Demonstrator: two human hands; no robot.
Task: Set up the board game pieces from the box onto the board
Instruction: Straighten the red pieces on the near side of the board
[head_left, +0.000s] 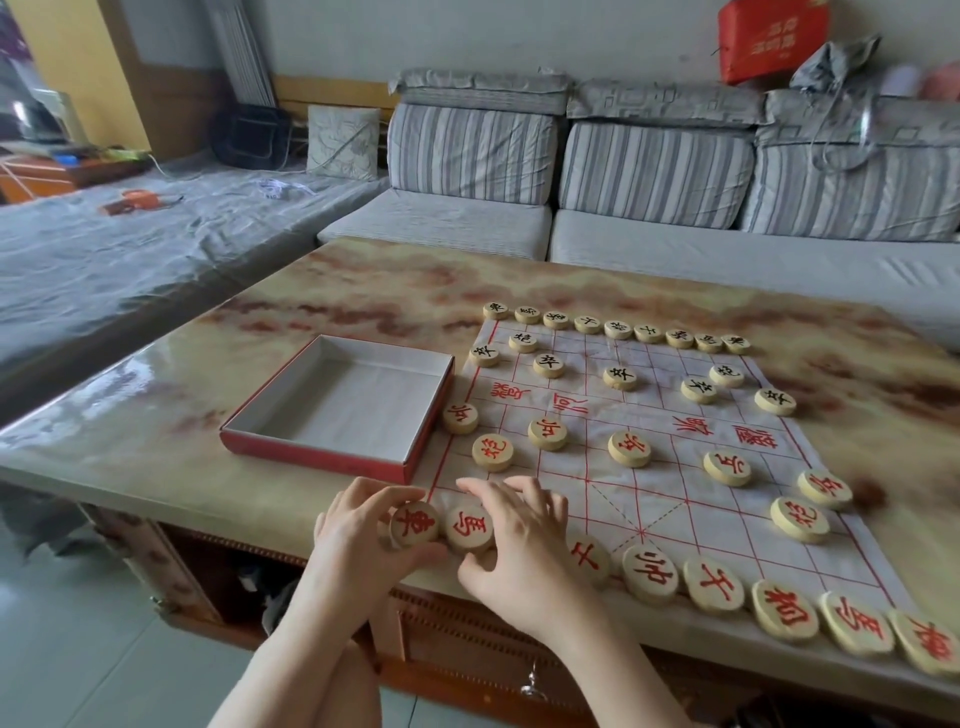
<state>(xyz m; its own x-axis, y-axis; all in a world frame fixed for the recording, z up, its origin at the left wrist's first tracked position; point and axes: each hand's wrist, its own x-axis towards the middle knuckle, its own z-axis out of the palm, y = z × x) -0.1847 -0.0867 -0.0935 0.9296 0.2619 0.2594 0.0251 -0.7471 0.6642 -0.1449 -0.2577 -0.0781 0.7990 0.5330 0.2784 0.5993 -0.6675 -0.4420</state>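
Observation:
A white cloth board (644, 441) with red grid lines lies on the marble-patterned table (363, 291). Round wooden pieces with black characters (618, 329) line its far side; pieces with red characters (629, 449) fill the near side. My left hand (358, 535) grips the red chariot piece (414, 524) at the near left corner. My right hand (519, 540) rests beside it, fingers curled round the red horse piece (469, 528), and it hides the piece just to the right. The red box (291, 441) stands empty left of the board.
A grey striped sofa (623, 171) runs behind the table, and a covered bed (130, 244) lies at the left. The near row of pieces (784, 616) sits right at the table's front edge. Tiled floor (78, 649) shows below.

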